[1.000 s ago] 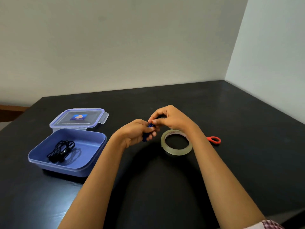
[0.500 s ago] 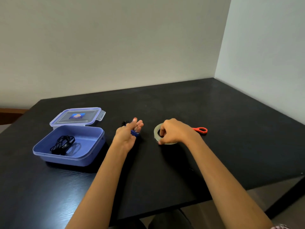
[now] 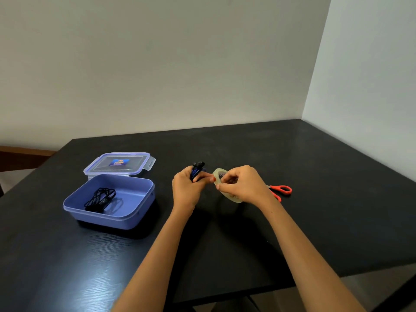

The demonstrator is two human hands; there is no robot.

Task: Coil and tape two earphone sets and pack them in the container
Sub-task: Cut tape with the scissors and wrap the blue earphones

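The left hand point(image 3: 186, 190) grips the blue earphones point(image 3: 196, 171) in a tight bundle so the coil cannot spring open. The right hand point(image 3: 244, 185) holds the glossy clear tape roll point(image 3: 218, 173) just beside, probably to peel its end. Black earphones point(image 3: 100, 197) lie coiled in the plastic box point(image 3: 112, 219), left.

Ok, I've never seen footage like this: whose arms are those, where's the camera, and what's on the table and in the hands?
No machine here: a person is working bare-handed, filmed by a wide-angle camera worn on their head, looking forward and down. On the black table sits an open blue container holding one coiled black earphone set, its lid behind it, and red scissors at the right. The left hand grips a blue earphone bundle; the right hand holds a tape roll.
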